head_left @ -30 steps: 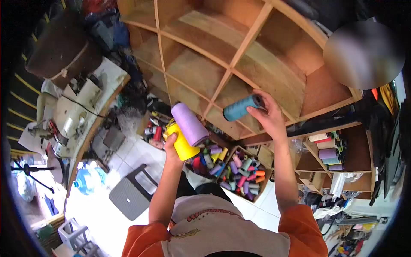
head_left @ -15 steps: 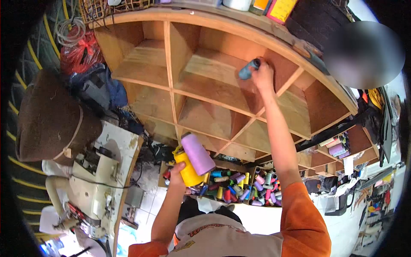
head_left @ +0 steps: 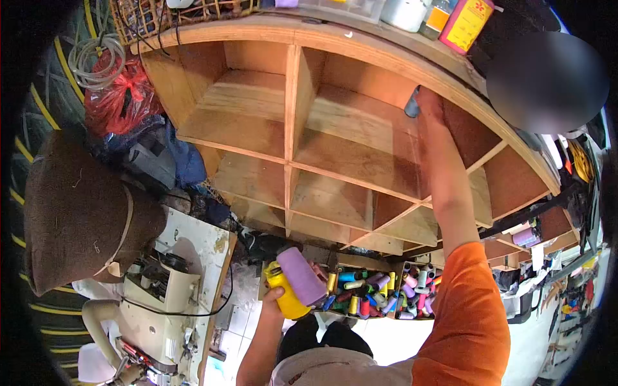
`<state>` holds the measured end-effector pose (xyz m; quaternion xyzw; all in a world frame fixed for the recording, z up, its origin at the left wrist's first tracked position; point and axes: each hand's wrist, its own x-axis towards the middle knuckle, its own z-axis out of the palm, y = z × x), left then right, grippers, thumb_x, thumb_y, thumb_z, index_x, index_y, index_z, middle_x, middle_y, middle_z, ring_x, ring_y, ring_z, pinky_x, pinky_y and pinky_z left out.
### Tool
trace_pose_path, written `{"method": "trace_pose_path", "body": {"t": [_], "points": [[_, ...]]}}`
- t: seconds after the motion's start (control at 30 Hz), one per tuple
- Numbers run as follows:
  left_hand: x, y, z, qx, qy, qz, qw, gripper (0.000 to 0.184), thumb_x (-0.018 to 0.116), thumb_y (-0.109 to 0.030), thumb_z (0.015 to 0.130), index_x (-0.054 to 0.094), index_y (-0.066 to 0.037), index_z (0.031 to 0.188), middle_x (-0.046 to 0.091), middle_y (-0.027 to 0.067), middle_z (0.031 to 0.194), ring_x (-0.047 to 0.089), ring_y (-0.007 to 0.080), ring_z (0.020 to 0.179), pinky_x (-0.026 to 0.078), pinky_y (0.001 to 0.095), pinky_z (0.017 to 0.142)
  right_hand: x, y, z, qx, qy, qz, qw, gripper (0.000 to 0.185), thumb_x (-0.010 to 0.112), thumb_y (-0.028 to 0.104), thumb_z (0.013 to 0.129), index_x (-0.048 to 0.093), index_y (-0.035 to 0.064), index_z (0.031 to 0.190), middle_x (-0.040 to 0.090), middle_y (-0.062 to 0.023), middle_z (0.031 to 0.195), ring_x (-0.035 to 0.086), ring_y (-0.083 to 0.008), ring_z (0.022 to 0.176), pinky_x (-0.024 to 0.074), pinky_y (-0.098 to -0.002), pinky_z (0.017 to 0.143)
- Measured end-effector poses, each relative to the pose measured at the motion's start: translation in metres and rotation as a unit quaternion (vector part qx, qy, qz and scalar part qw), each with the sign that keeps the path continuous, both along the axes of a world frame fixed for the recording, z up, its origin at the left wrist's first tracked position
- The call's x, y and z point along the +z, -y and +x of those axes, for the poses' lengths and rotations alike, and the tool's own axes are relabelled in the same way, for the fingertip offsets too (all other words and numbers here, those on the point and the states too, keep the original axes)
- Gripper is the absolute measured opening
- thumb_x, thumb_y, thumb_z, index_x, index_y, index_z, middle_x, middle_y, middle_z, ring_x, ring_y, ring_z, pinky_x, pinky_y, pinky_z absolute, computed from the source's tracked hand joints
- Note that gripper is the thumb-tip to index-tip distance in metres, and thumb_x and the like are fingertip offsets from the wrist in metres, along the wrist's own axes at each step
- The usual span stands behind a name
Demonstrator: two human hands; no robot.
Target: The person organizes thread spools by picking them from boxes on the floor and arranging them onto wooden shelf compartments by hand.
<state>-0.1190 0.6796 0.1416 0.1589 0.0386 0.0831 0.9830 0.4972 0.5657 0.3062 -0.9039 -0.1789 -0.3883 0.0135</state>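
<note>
Inside the upper middle compartment of the wooden shelf (head_left: 293,103), my right hand (head_left: 429,104) is closed around a grey-blue thread cone (head_left: 412,104). The cone is in the compartment's back right corner, partly covered by my fingers; whether it touches the board I cannot tell. Lower down, in front of my body, my left hand (head_left: 273,297) grips a yellow thread cone (head_left: 293,303). A purple thread cone (head_left: 301,276) leans against the yellow one on its far side. How the fingers hold the purple cone is hidden.
Boxes of many-coloured thread spools (head_left: 376,293) stand on the floor below the shelf. A sewing machine (head_left: 151,309) on a white table (head_left: 199,251) is at left. Bottles, one a red-and-yellow bottle (head_left: 468,26), line the shelf top. Another person is at upper right, blurred.
My right hand has carried the grey-blue cone deeper into the compartment, toward its back right corner. The left hand still holds its cones, now lower in view. The camera view has shifted.
</note>
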Motion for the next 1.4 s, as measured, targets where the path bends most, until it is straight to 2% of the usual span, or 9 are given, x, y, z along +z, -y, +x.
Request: {"method": "trace_pose_path", "body": {"t": [0.2, 0.73, 0.8, 0.83, 0.93, 1.03, 1.13, 1.37, 1.4], "points": [[-0.009, -0.011, -0.005, 0.035, -0.027, -0.007, 0.999, 0.093, 0.074, -0.033, 0.061, 0.028, -0.012, 0.140, 0.047, 0.0165, 0.126, 0.048, 0.0354, 0.118, 0.041, 0.0583, 0.096, 0.001, -0.003, -0.006, -0.003, -0.025, 0.033, 0.999, 0.042, 0.062, 0.021, 0.079, 0.056, 0.0071, 0.119, 0.055, -0.0172, 0.120, 0.053, -0.0318, 0.110, 0.0423, -0.0414, 0.093], [-0.003, 0.005, 0.019, 0.010, 0.003, -0.004, 1.000, 0.092, 0.072, -0.033, 0.064, 0.027, -0.009, 0.140, 0.044, 0.0171, 0.131, 0.044, 0.0354, 0.123, 0.038, 0.0522, 0.101, 0.017, -0.012, -0.105, 0.102, -0.127, 0.118, 0.980, 0.033, 0.065, 0.023, 0.077, 0.065, 0.0081, 0.106, 0.066, -0.0143, 0.101, 0.064, -0.0254, 0.091, 0.0485, -0.0383, 0.080], [0.018, 0.007, 0.030, 0.007, -0.002, 0.018, 1.000, 0.091, 0.072, -0.033, 0.064, 0.028, -0.007, 0.139, 0.044, 0.0174, 0.132, 0.043, 0.0351, 0.124, 0.037, 0.0515, 0.102, -0.003, -0.005, -0.165, 0.287, -0.300, 0.215, 0.884, 0.024, 0.064, 0.018, 0.078, 0.064, 0.0031, 0.097, 0.067, -0.0039, 0.085, 0.062, -0.0196, 0.076, 0.0484, -0.0302, 0.071], [0.025, 0.007, 0.033, 0.007, 0.000, 0.029, 1.000, 0.090, 0.072, -0.032, 0.064, 0.029, -0.006, 0.139, 0.043, 0.0175, 0.133, 0.042, 0.0350, 0.125, 0.037, 0.0512, 0.103, 0.023, -0.007, -0.230, 0.245, -0.489, 0.232, 0.804, 0.025, 0.065, 0.019, 0.079, 0.064, 0.0018, 0.097, 0.066, -0.0052, 0.084, 0.062, -0.0138, 0.076, 0.0483, -0.0270, 0.068], [0.011, 0.008, 0.042, 0.012, -0.035, 0.018, 0.999, 0.062, 0.066, -0.018, 0.072, 0.043, -0.004, 0.128, 0.057, 0.0121, 0.116, 0.057, 0.0287, 0.107, 0.045, 0.0444, 0.095, 0.024, 0.018, -0.338, 0.369, -0.668, 0.244, 0.599, 0.040, 0.063, 0.025, 0.088, 0.055, 0.0014, 0.118, 0.064, -0.0056, 0.101, 0.060, -0.0106, 0.088, 0.0493, -0.0250, 0.073], [0.021, 0.007, 0.068, -0.016, -0.059, 0.066, 0.996, 0.055, 0.064, -0.015, 0.075, 0.045, -0.005, 0.126, 0.059, 0.0090, 0.109, 0.060, 0.0238, 0.100, 0.049, 0.0392, 0.088, 0.006, 0.043, -0.401, 0.419, -0.631, 0.145, 0.637, 0.056, 0.068, 0.032, 0.083, 0.050, -0.0005, 0.125, 0.061, -0.0132, 0.109, 0.059, -0.0188, 0.101, 0.0484, -0.0305, 0.085], [0.065, 0.017, 0.089, -0.005, -0.022, 0.143, 0.990, 0.049, 0.064, -0.015, 0.077, 0.047, -0.005, 0.122, 0.060, 0.0070, 0.105, 0.062, 0.0194, 0.092, 0.051, 0.0343, 0.079, 0.027, 0.050, -0.434, 0.312, -0.604, 0.121, 0.724, 0.073, 0.078, 0.034, 0.071, 0.048, -0.0059, 0.125, 0.058, -0.0147, 0.115, 0.056, -0.0202, 0.104, 0.0472, -0.0313, 0.087], [0.071, 0.030, 0.100, -0.001, -0.040, 0.164, 0.986, 0.048, 0.062, -0.015, 0.078, 0.048, -0.005, 0.123, 0.060, 0.0083, 0.109, 0.061, 0.0208, 0.097, 0.050, 0.0346, 0.083, -0.014, 0.072, -0.401, 0.339, -0.580, 0.516, 0.532, 0.059, 0.074, 0.016, 0.072, 0.048, -0.0050, 0.120, 0.059, -0.0114, 0.109, 0.057, -0.0191, 0.099, 0.0460, -0.0320, 0.086], [0.073, 0.030, 0.102, 0.003, -0.032, 0.163, 0.986, 0.050, 0.062, -0.015, 0.078, 0.047, -0.005, 0.124, 0.060, 0.0096, 0.111, 0.060, 0.0226, 0.101, 0.049, 0.0363, 0.086, -0.023, 0.074, -0.383, 0.350, -0.548, 0.514, 0.560, 0.060, 0.073, 0.010, 0.072, 0.045, -0.0028, 0.123, 0.058, -0.0112, 0.110, 0.056, -0.0183, 0.101, 0.0458, -0.0319, 0.088]]}}
